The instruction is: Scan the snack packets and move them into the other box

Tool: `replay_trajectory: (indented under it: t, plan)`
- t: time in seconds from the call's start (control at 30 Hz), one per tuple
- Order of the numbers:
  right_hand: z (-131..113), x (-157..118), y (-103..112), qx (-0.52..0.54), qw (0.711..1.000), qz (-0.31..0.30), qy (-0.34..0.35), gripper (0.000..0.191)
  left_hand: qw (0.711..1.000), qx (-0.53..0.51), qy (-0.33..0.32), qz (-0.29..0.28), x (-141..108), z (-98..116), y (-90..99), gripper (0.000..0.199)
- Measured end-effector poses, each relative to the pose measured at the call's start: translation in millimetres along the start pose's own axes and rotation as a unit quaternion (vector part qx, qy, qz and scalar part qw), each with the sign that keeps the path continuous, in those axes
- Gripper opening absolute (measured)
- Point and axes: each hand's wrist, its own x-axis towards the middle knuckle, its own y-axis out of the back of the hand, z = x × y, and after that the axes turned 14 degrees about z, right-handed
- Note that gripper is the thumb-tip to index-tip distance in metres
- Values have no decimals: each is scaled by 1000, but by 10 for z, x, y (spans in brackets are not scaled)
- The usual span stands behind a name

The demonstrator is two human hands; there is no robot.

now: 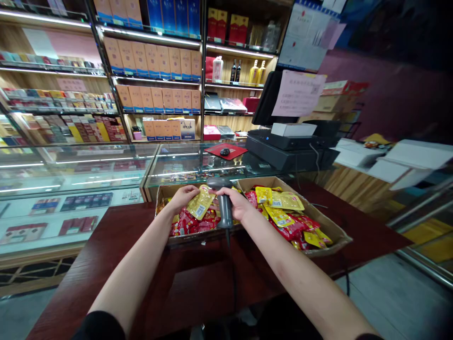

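My left hand [184, 197] pinches the upper left edge of a yellow packet [201, 202], its barcode facing up, above the left carton [161, 192] of red and yellow packets. Wrapped round the grip of a dark grey handheld scanner [225, 212], my right hand [238, 204] sits between the two cartons. The scanner's head is close to the packet's upper right corner, and its cable hangs down over the table. The right carton [334, 228] holds red packets [288, 229] with yellow ones [283, 200] on top.
Both cartons stand on a dark red table [198, 269]. Behind are a glass display counter [106, 163], a red mat [235, 151] with a black mouse [224, 152], and a monitor [265, 101] above a black cash drawer [279, 150]. Stocked shelves line the wall.
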Motion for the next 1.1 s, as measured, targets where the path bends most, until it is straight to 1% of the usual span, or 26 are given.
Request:
replay_trajectory:
  t: [0.07,0.13,0.2,0.23,0.3,0.37,0.43,0.5,0.63,0.7,0.8,0.87,0.93,1.0,1.1]
  plan:
    - [8,-4,3,23,1000,1,-6,21,999,-36,30,-20,-17,27,-19,36]
    - [13,-12,27,51,999,7,1,24,991,-87,91,-33,-16,61,-21,43]
    - [14,-25,64,80,996,18,20,24,979,-129,149,-46,-4,83,-8,45]
    - [14,-33,85,95,995,24,31,24,974,-141,169,-54,3,86,1,42]
    - [20,-51,128,120,990,39,54,23,967,-155,186,-80,16,78,20,33]
    - [41,-72,171,136,987,52,72,22,963,-161,187,-106,23,61,36,26]
    - [83,-101,210,146,984,56,80,22,962,-156,189,-120,25,46,46,26]
    - [145,-142,246,154,983,53,84,22,964,-147,192,-115,27,35,52,27]
    - [308,-272,308,138,983,64,107,24,971,-136,170,-102,44,4,54,34]
    - [401,-364,325,109,982,85,130,24,975,-132,149,-101,52,-22,47,36]
    - [549,-544,319,43,977,106,179,26,982,-125,115,-85,46,-55,18,34]
    - [657,-682,292,-18,976,84,198,27,987,-117,90,-69,27,-63,-8,32]
    - [782,-809,256,-86,973,45,208,28,992,-102,60,-54,6,-59,-32,32]
    - [920,-899,219,-142,964,31,223,29,994,-87,38,-47,-8,-50,-47,34]
    - [1112,-940,172,-169,961,21,216,30,995,-85,24,-52,-7,-48,-54,38]
